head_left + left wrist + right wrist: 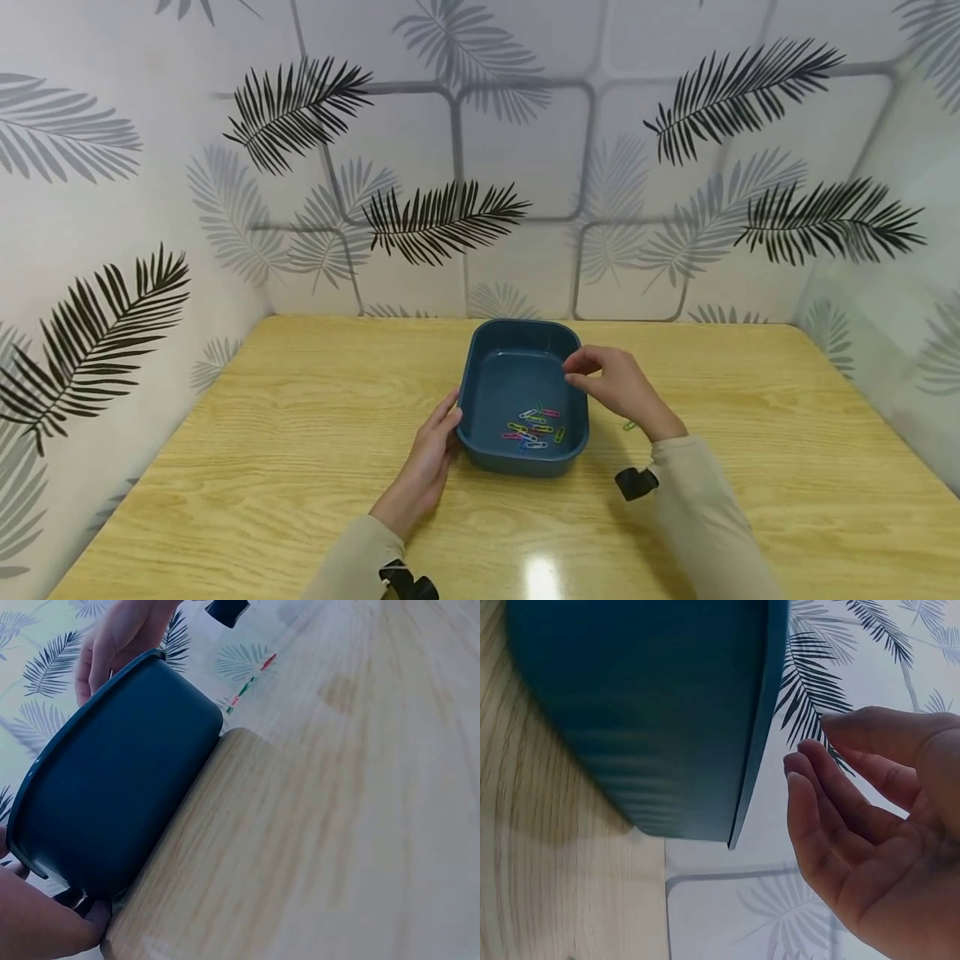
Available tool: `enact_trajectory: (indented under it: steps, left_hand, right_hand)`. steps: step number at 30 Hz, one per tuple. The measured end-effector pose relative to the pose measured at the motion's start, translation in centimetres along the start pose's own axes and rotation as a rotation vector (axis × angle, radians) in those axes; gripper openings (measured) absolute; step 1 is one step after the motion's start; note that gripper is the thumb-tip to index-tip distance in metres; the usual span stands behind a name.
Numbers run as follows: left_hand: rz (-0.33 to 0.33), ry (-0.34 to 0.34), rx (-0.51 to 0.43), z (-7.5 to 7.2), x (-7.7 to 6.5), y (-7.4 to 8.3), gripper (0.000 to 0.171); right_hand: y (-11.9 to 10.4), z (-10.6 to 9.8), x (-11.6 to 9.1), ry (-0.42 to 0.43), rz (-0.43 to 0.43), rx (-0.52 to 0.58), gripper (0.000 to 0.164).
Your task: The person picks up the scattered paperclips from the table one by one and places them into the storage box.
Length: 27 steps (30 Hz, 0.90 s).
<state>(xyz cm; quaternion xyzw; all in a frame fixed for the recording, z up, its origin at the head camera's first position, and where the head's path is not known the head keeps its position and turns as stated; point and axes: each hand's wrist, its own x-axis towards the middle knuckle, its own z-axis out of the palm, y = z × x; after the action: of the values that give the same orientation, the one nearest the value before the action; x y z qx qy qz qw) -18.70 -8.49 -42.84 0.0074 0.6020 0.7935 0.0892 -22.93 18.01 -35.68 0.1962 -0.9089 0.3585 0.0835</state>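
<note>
A dark blue rectangular plastic basin [506, 375] stands on the table. Colourful paper clips [536, 429], in pink, yellow, white, blue and green, lie scattered at its near end. My left hand [431, 458] grips the basin's left side, thumb at the rim and fingers low against the wall. Over the right rim hovers my right hand [617, 385], its thumb and fingers bent towards each other. In the right wrist view, a gap shows between that thumb and the fingertips [799, 787], with nothing held there.
A green paper clip [629, 426] lies on the table [322, 400], partly behind my right wrist. In the left wrist view, red and green clips [251, 684] lie beyond the basin. A leaf-patterned wall [525, 150] borders the table's back edge.
</note>
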Motion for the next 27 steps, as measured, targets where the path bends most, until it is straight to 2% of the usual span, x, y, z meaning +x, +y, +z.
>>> enact_trajectory:
  steps: [7,12,16,21,25,27]
  left_hand:
    - [-0.005,0.000,-0.006,0.2,0.1,-0.1,0.051]
    - [-0.004,0.009,-0.010,0.3,0.1,-0.1,0.051]
    - [-0.003,0.009,-0.012,0.3,0.2,-0.1,0.051]
    - [0.019,-0.006,-0.004,0.1,-0.1,-0.2,0.055]
    - [0.056,-0.023,-0.002,0.0,-0.4,-0.2,0.059]
    - [0.045,-0.013,-0.008,0.0,-0.3,-0.1,0.056]
  right_hand:
    - [1.8,-1.0,-1.1,-0.006,-0.007,-0.038,0.013]
    - [3.5,-2.0,-2.0,-0.013,0.021,-0.074,0.012]
    - [4.8,-2.9,-3.0,-0.082,0.048,-0.094,0.012]
    - [6.7,-3.9,-4.6,-0.214,0.086,-0.087,0.014]
    - [8.0,-4.7,-5.6,-0.274,0.081,-0.123,0.010]
    - [8.3,-4.9,-6.0,-0.296,0.083,-0.139,0.009]
